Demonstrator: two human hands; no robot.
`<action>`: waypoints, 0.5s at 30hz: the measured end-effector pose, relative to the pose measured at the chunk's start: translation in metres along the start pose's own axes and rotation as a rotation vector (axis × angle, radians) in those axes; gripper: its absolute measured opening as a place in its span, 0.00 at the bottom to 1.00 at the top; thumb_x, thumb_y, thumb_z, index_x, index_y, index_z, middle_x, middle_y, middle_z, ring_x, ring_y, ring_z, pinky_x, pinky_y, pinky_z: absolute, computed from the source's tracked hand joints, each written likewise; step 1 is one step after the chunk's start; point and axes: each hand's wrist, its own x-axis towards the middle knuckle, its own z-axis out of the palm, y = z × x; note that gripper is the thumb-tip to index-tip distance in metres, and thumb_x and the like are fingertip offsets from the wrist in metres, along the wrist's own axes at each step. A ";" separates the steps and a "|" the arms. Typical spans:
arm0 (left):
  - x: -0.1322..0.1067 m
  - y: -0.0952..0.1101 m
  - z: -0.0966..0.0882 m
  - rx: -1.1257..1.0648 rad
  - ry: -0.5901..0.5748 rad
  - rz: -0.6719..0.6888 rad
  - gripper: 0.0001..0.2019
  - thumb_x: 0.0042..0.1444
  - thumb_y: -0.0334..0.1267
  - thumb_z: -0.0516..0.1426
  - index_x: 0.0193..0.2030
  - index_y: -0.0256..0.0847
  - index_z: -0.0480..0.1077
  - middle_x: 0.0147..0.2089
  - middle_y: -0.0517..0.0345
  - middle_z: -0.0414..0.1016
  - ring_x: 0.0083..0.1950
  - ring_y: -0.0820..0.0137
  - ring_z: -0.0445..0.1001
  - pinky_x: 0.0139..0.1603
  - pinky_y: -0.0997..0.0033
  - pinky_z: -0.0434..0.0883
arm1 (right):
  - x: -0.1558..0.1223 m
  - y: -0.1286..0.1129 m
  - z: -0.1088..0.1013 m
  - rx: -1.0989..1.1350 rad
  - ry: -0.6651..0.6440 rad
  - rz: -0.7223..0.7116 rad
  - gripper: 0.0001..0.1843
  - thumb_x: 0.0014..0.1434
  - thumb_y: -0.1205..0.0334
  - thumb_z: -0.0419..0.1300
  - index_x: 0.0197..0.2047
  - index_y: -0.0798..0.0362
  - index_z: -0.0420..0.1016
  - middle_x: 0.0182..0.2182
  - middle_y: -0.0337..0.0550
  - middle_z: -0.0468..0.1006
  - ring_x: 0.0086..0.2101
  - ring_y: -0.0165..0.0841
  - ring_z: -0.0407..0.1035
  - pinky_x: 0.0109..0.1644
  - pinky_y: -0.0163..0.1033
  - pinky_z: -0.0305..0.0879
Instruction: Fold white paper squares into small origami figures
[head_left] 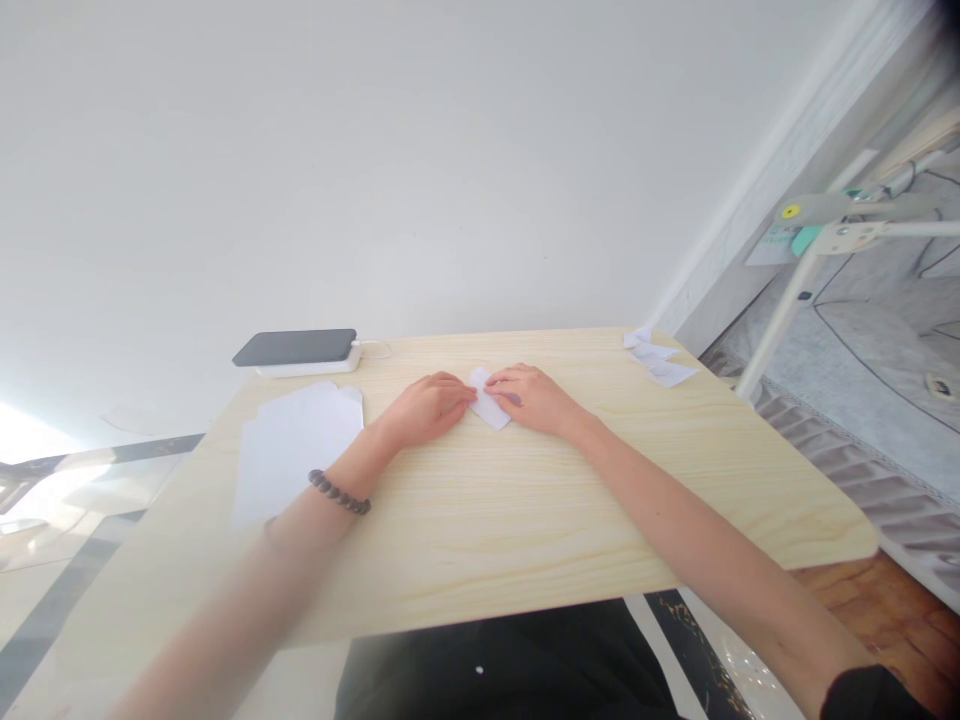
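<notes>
A small piece of folded white paper [493,414] lies on the wooden table between my hands. My left hand [431,408] has its fingers drawn together, the tips pressing the paper's left edge. From the other side my right hand [534,400] pinches the paper's upper right part, thumb and fingers close together. My fingers cover part of the paper, so its full shape is hidden. A stack of white sheets [292,445] rests left of my left forearm, which wears a dark beaded bracelet [339,492].
A dark-topped phone [296,348] sits on a white block at the back left, with a white cable plugged in. Several folded white paper pieces [660,360] lie at the table's back right corner. A white wall borders the table's [450,560] far edge. White metal framing [795,290] stands to the right.
</notes>
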 end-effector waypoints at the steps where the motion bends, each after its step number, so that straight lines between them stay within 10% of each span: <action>1: 0.000 0.001 -0.001 0.005 -0.001 0.002 0.15 0.55 0.34 0.47 0.46 0.41 0.70 0.46 0.55 0.73 0.52 0.65 0.65 0.53 0.62 0.63 | 0.000 0.000 0.000 0.000 -0.003 -0.005 0.15 0.55 0.67 0.50 0.42 0.51 0.75 0.43 0.43 0.74 0.44 0.35 0.64 0.50 0.44 0.57; 15: -0.002 0.004 -0.001 0.084 -0.029 -0.061 0.15 0.59 0.41 0.44 0.48 0.43 0.66 0.55 0.52 0.64 0.56 0.65 0.61 0.56 0.60 0.58 | -0.006 0.011 -0.006 0.140 -0.098 0.029 0.17 0.54 0.57 0.54 0.47 0.48 0.71 0.49 0.41 0.71 0.50 0.36 0.60 0.55 0.46 0.55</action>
